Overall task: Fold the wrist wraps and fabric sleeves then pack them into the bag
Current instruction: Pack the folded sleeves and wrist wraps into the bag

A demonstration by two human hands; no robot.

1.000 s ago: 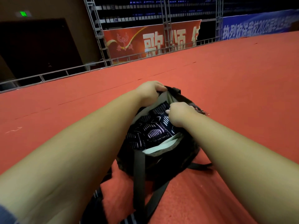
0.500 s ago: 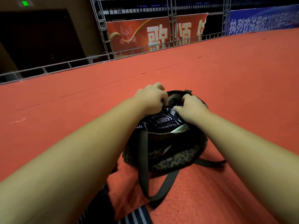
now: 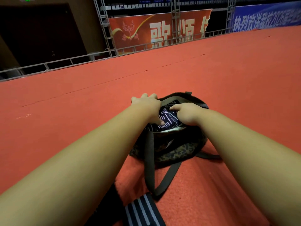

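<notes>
Dark leopard-print fabric bag (image 3: 171,149) on red carpet floor (image 3: 228,79), mouth open. Open carpet all round, out to grey metal rail (image 3: 57,61) at far edge. Left grip (image 3: 146,105) closed over bag's left rim. Right grip (image 3: 185,113) curled onto navy-and-white patterned fabric sleeve (image 3: 167,119) inside bag; pinching or pressing, cannot tell. Black wrist wrap with grey stripes (image 3: 143,211) on floor, bottom edge of view. Red banner (image 3: 161,35): white "歌颂". Blue banner (image 3: 267,17): "2026" readable.
</notes>
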